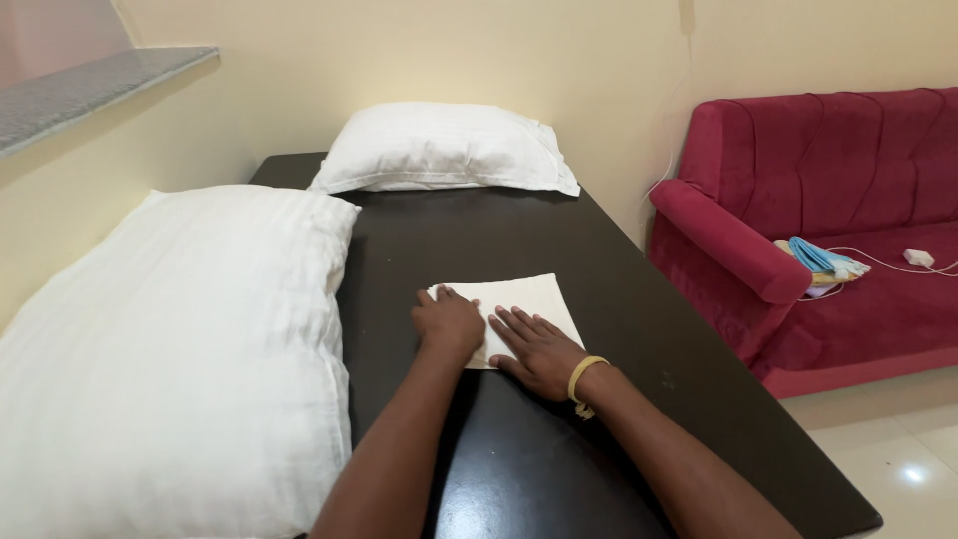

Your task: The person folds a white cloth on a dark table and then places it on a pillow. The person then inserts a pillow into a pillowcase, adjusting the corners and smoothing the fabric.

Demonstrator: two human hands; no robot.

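A folded cream-white cloth (519, 297) lies flat on the dark table (619, 289), near its middle. My left hand (448, 322) rests on the cloth's left edge with the fingers curled down onto it. My right hand (537, 348) lies flat, palm down, on the cloth's near right part, fingers spread and pointing left. A yellow band circles my right wrist. Neither hand lifts the cloth; both press on it.
A large white pillow (180, 349) covers the table's left side. A second white pillow (444, 148) lies at the far end. A red sofa (828, 200) stands to the right, with folded cloths (818, 262) and a white charger (918, 258) on its seat.
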